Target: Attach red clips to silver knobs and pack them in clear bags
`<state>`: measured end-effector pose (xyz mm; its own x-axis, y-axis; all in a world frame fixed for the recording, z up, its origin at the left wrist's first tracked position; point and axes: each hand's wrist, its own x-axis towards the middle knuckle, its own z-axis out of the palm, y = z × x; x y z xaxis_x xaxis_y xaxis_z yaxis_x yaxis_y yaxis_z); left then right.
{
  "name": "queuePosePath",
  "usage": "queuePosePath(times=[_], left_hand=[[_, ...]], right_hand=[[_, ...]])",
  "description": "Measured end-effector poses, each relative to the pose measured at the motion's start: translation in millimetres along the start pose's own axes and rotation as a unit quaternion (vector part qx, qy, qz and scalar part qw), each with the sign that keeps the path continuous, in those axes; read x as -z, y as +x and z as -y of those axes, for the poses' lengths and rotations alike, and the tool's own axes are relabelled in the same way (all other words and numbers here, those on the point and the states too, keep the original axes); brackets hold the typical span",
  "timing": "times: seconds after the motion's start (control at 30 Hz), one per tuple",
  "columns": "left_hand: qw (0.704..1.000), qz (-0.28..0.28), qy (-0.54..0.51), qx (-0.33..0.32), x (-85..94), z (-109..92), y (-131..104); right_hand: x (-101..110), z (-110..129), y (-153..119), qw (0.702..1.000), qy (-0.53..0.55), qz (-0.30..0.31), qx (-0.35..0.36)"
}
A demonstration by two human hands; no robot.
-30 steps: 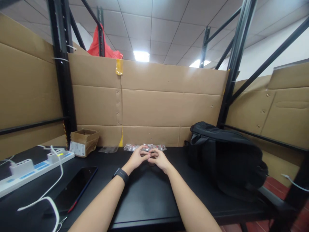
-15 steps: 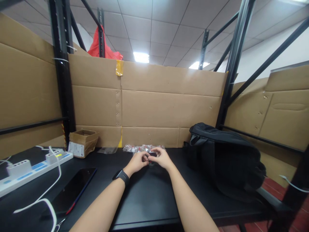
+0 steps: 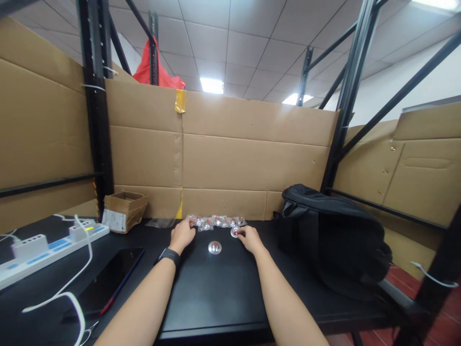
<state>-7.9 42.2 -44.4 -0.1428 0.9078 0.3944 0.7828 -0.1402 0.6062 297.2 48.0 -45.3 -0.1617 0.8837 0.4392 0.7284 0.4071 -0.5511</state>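
Observation:
On the black tabletop (image 3: pixel 216 298) lies a round, silvery disc (image 3: pixel 215 247) with a reddish centre. To its right, my right hand (image 3: pixel 251 239) pinches a similar round disc (image 3: pixel 234 232) by its right side, low over the table. My left hand (image 3: pixel 182 235), with a dark watch on the wrist, reaches to the left end of a row of several clear plastic packets (image 3: pixel 219 221) with red bits inside. Its bent fingers are closed at the leftmost packet (image 3: pixel 192 220), and the fingertips are partly hidden.
A black backpack (image 3: pixel 331 240) stands on the right. To the left are an open cardboard box (image 3: pixel 126 211), a white power strip (image 3: pixel 54 250) with a loose cable, and a dark tablet (image 3: pixel 108 283). Cardboard panels (image 3: pixel 223 158) wall the back, and a flat clear bag (image 3: pixel 162 223) lies before them.
My hands, earlier together in the middle, have parted. The left has moved to the packets and the right sideways with a disc. Another disc now shows on the table between them.

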Motion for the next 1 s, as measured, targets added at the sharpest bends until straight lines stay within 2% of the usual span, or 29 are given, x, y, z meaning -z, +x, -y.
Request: queuePosePath(times=[0.07, 0.17, 0.27, 0.33, 0.43, 0.53, 0.77, 1.0], left_hand=[[1.0, 0.006, 0.022, 0.018, -0.9, 3, 0], [0.999, 0.034, 0.037, 0.005, -6.8, 0, -2], [0.998, 0.053, 0.041, -0.015, -13.5, -7, -5], [0.997, 0.055, 0.041, -0.022, -16.5, -9, -6], [0.998, 0.048, 0.033, -0.022, -18.3, -9, -6], [0.999, 0.031, 0.012, -0.023, -17.5, -9, -3], [0.99, -0.008, -0.091, -0.109, -11.3, -24, 0], [0.931, 0.07, -0.315, -0.172, -9.1, -49, -5]], right_hand=[[0, 4, 2, 0.999, 0.022, -0.009, 0.027], [-1, 18, 3, 0.995, 0.035, -0.021, 0.086], [-2, 40, 0, 0.983, 0.059, 0.007, 0.171], [-4, 54, -3, 0.976, 0.095, 0.03, 0.194], [-4, 63, -4, 0.977, 0.144, 0.02, 0.154], [-4, 57, -2, 0.983, 0.155, 0.005, 0.099], [-12, 48, 0, 0.985, 0.159, -0.002, 0.072], [-20, 51, -5, 0.967, 0.248, 0.026, 0.044]])
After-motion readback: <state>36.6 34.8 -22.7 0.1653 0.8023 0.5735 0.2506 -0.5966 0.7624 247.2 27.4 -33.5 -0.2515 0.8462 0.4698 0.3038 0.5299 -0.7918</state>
